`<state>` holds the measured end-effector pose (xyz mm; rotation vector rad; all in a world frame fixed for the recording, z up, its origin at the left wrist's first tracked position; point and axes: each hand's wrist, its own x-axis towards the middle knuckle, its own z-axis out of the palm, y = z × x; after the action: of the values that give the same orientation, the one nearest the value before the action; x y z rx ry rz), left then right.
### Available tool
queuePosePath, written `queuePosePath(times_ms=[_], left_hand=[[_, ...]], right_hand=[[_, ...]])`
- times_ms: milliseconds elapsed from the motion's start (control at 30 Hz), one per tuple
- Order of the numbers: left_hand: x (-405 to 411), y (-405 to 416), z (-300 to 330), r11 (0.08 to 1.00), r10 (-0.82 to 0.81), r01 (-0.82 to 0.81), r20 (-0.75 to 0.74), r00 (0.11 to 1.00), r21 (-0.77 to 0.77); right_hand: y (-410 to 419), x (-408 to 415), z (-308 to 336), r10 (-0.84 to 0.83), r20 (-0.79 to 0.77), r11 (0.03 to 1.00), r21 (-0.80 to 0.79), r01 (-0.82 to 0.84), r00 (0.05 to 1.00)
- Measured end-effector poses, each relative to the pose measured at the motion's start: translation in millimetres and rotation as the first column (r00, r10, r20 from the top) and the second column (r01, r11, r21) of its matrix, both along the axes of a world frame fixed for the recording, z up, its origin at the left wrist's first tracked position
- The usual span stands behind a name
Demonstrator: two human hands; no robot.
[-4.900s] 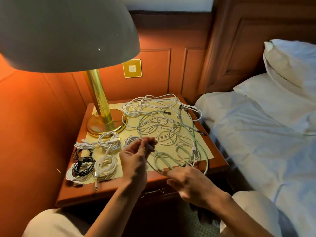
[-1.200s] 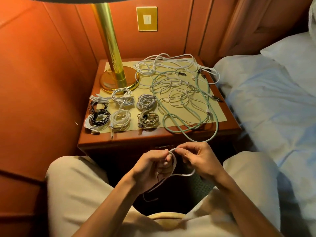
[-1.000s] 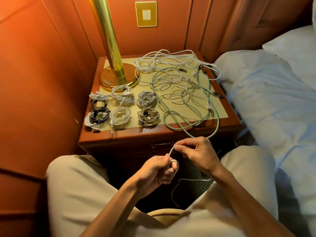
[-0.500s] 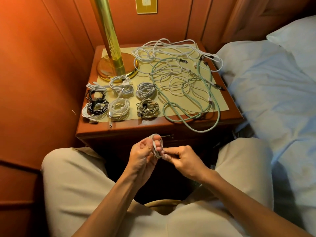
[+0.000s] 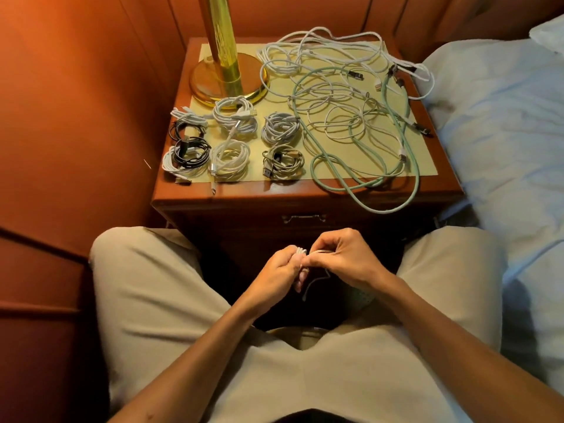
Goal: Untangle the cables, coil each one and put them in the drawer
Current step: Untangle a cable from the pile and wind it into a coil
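The person sits facing the nightstand, knees apart, with both hands low between the thighs, in front of the closed drawer (image 5: 302, 217). The left hand (image 5: 279, 271) is curled around a small white cable (image 5: 300, 251) wound into a tight coil, its loops showing just above the fingers. The right hand (image 5: 341, 257) meets it from the other side, thumb and forefinger pinching the same cable right where the two hands touch. A short loose end of that cable hangs below the hands and curves down toward the lap.

On the tabletop (image 5: 244, 193), a pale yellow mat (image 5: 427, 166) carries everything else. Along its left half lie finished coils in rows: a black coil (image 5: 190, 149) resting on a white one at the far left, two white coils (image 5: 230, 158) beside it, then a grey coil (image 5: 280, 128) and a darker braided coil (image 5: 283, 161) nearer the middle. The right half holds a loose tangle of thin white cables (image 5: 335, 56), with a thick mint-green cable (image 5: 360, 190) looping through it and sagging over the front edge of the tabletop. A brass lamp (image 5: 229, 77) stands at the back left corner. A bed (image 5: 503, 132) with pale sheets sits just beside the nightstand on the right.
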<state>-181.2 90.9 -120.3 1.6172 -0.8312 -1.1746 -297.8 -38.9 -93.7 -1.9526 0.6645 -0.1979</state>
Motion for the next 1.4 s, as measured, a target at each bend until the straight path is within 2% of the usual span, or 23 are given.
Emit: queuePosePath(times_ms=[67, 167, 400, 433, 533, 600, 667, 700, 767, 800, 833, 867, 967, 1033, 1100, 1133, 1233, 1300, 1400], left_hand=[[0.3, 2.7, -1.4, 0.998, -0.048, 0.051, -0.112, 0.993, 0.024], [-2.2, 2.9, 0.2, 0.995, -0.067, 0.080, -0.224, 0.972, 0.053], [2.5, 1.9, 3.7, 0.995, 0.101, -0.094, -0.317, 0.943, 0.037], [3.5, -0.4, 7.0, 0.987, 0.150, -0.159, -0.399, 0.905, 0.010], [6.7, -11.4, 25.9, 0.926, 0.220, -0.367, -0.670, 0.709, -0.084], [8.3, -17.1, 34.4, 0.891, 0.213, -0.433, -0.721, 0.659, -0.133], [10.7, -16.7, 30.2, 0.891, 0.243, -0.426, -0.628, 0.739, -0.156], [13.2, -13.8, 22.8, 0.902, 0.270, -0.400, -0.509, 0.817, -0.163], [19.3, -4.1, 6.6, 0.939, 0.280, -0.302, -0.143, 0.949, -0.164], [22.2, 0.8, -1.6, 0.962, 0.237, -0.231, 0.028, 0.971, -0.147], [24.1, 5.0, -7.8, 0.981, 0.178, -0.165, 0.130, 0.975, -0.103], [23.7, 7.8, -11.8, 0.991, 0.127, -0.119, 0.157, 0.979, -0.059], [16.5, 9.4, -11.9, 0.999, -0.046, 0.045, 0.180, 0.983, 0.009], [11.9, 6.0, -6.8, 0.994, -0.109, 0.108, 0.180, 0.978, 0.014], [12.2, 3.8, -1.0, 0.993, -0.114, 0.114, 0.075, 0.991, 0.012], [13.6, 4.4, 0.0, 0.993, -0.115, 0.114, -0.024, 0.993, -0.008], [16.9, 8.5, 4.3, 0.992, -0.117, 0.102, -0.271, 0.956, -0.068], [16.9, 10.2, 4.8, 0.996, -0.080, 0.064, -0.344, 0.935, -0.058], [16.5, 12.3, 3.0, 0.998, -0.019, -0.010, -0.426, 0.904, -0.065]], right_hand=[[-9.7, -1.9, -3.1, -0.062, -0.010, 0.994, -0.089, 0.061, 0.998], [-15.1, 0.9, -6.3, -0.062, -0.011, 0.986, -0.154, 0.059, 0.998], [-14.5, 10.1, -19.8, -0.052, -0.101, 0.986, -0.164, 0.035, 0.994], [-12.7, 10.6, -21.4, -0.038, -0.119, 0.986, -0.164, 0.018, 0.992], [0.3, 9.7, -27.0, 0.106, -0.169, 0.958, -0.248, -0.146, 0.980], [9.6, 7.7, -29.7, 0.197, -0.194, 0.943, -0.232, -0.240, 0.961], [15.8, 5.6, -28.1, 0.280, -0.220, 0.932, -0.173, -0.320, 0.935], [19.2, 4.5, -26.4, 0.329, -0.229, 0.920, -0.140, -0.365, 0.916], [25.1, 2.9, -22.1, 0.384, -0.189, 0.910, -0.091, -0.406, 0.904], [26.4, 1.9, -19.8, 0.376, -0.152, 0.918, -0.076, -0.390, 0.914], [25.8, 1.2, -17.3, 0.341, -0.114, 0.934, -0.073, -0.350, 0.933], [23.0, 1.2, -15.4, 0.288, -0.078, 0.953, -0.077, -0.294, 0.954], [8.5, 2.3, -9.6, 0.121, 0.012, 0.990, -0.079, -0.119, 0.993], [3.1, 3.6, -7.9, 0.072, 0.043, 0.994, -0.080, -0.069, 0.996], [1.3, 3.3, -8.1, 0.045, 0.054, 0.996, -0.081, -0.040, 0.998], [1.1, 2.7, -7.9, 0.036, 0.061, 0.997, -0.066, -0.032, 0.997], [4.9, 3.2, -7.7, 0.030, 0.076, 0.998, 0.055, -0.035, 0.997], [10.1, 6.7, -9.6, 0.021, 0.060, 0.990, 0.139, -0.029, 0.998], [16.0, 12.4, -14.8, 0.012, 0.049, 0.990, 0.142, -0.019, 0.999]])
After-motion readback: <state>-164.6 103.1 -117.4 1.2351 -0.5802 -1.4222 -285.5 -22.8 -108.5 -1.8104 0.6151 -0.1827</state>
